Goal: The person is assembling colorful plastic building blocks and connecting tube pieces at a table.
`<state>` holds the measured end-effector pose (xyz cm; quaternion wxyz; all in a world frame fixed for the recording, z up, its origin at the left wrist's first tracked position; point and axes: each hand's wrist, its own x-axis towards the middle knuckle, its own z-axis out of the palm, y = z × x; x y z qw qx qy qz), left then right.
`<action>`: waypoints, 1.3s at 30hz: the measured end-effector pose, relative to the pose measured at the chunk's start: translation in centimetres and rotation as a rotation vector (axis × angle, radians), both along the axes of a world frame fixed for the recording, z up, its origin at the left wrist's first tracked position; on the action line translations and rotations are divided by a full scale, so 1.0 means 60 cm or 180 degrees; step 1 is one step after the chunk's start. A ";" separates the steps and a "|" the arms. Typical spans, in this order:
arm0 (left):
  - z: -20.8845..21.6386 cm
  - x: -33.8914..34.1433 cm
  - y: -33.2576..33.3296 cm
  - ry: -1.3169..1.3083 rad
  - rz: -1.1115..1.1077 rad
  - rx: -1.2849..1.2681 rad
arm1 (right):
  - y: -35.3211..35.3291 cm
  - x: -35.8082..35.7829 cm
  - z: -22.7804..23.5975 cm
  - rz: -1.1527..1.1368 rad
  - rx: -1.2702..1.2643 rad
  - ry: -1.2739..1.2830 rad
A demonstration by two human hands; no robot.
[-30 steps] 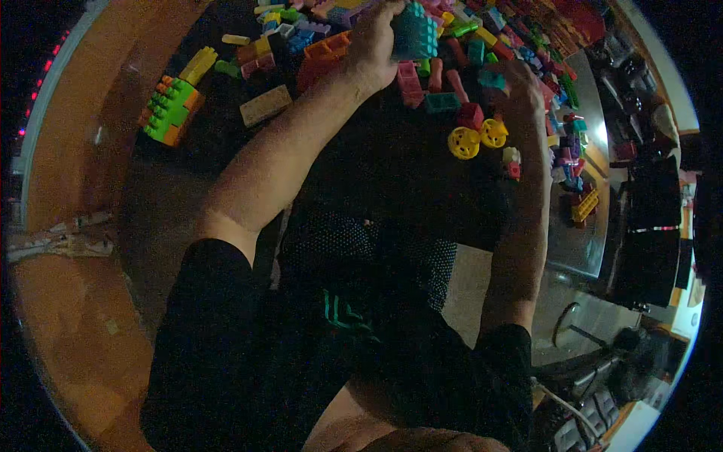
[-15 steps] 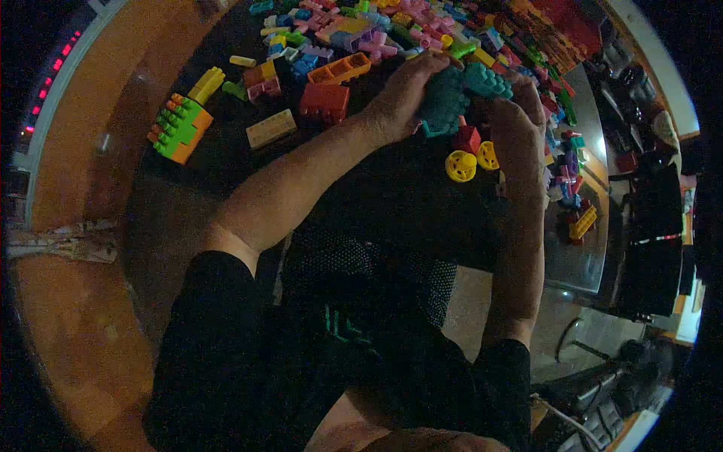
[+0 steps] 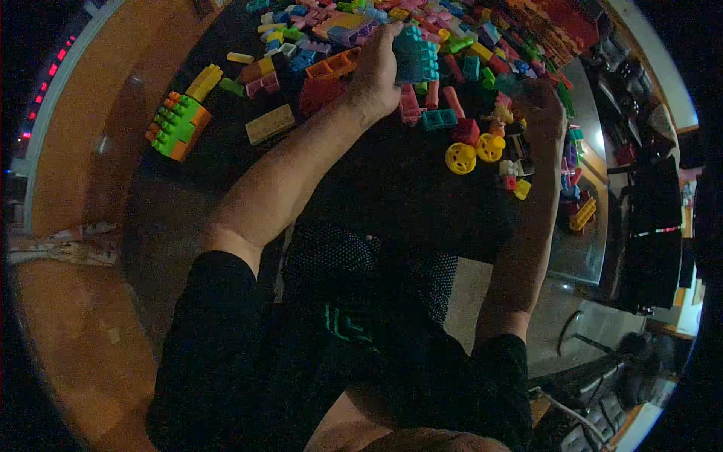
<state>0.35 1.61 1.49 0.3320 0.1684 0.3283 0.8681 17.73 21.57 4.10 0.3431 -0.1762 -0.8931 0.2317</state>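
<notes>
My left hand is closed around a teal stack of toy building blocks, its studs toward the right. My right hand is over the right side of the block pile; its fingers are dark and smeared, so what they hold, if anything, cannot be made out. Between my hands lie a teal block, a red block with yellow wheels in front of it, and some pink pieces. An orange block and a red block lie beside my left wrist.
A heap of mixed coloured blocks spreads over the far part of the dark table. At the left are a green and orange block stack, a yellow block and a beige block. A yellow brick lies near the right edge.
My hands have come apart. The left has moved up and left with the teal stack; the right has shifted right, away from it. The teal block and pink pieces between them now show.
</notes>
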 end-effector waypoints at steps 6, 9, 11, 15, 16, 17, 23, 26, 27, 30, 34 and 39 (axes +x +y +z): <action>0.005 -0.018 -0.006 -0.0101 0.0401 0.0060 | -0.040 -0.018 0.012 -0.0167 -0.0038 -0.0881; 0.025 -0.026 -0.009 -0.0274 0.0649 0.0117 | -0.041 -0.038 0.004 -0.0109 0.0548 -0.0489; 0.059 -0.024 -0.012 -0.1072 0.1085 -0.0455 | 0.003 -0.045 -0.002 -0.0023 0.0727 -0.0511; 0.030 -0.095 -0.066 -0.0273 0.0836 0.0776 | 0.048 -0.125 -0.014 0.0609 0.0657 -0.0340; 0.019 -0.120 -0.072 0.0034 0.0389 0.1265 | 0.059 -0.149 -0.013 0.0629 0.0664 -0.0333; 0.015 -0.126 -0.048 0.0285 -0.0199 0.1827 | 0.103 -0.148 -0.012 0.0652 0.0931 -0.0278; 0.064 -0.096 -0.065 -0.1120 0.1579 0.0683 | 0.048 -0.251 -0.046 0.1777 -0.0295 0.0079; 0.058 -0.110 -0.069 -0.1153 0.1747 0.0656 | 0.035 -0.273 -0.041 0.2484 -0.1753 -0.0220; 0.052 -0.118 -0.070 -0.1059 0.1715 0.0779 | 0.033 -0.282 -0.041 0.2378 0.0277 -0.0415; 0.027 -0.137 -0.078 -0.0910 0.1456 0.0730 | -0.017 -0.283 -0.031 0.1734 0.1900 -0.0967; 0.063 -0.086 -0.059 -0.0968 0.1402 0.0088 | -0.024 -0.260 -0.041 0.1321 0.3369 -0.1024; 0.029 -0.077 -0.025 -0.0448 0.1035 -0.0234 | -0.060 -0.257 -0.047 0.0927 0.2136 -0.0689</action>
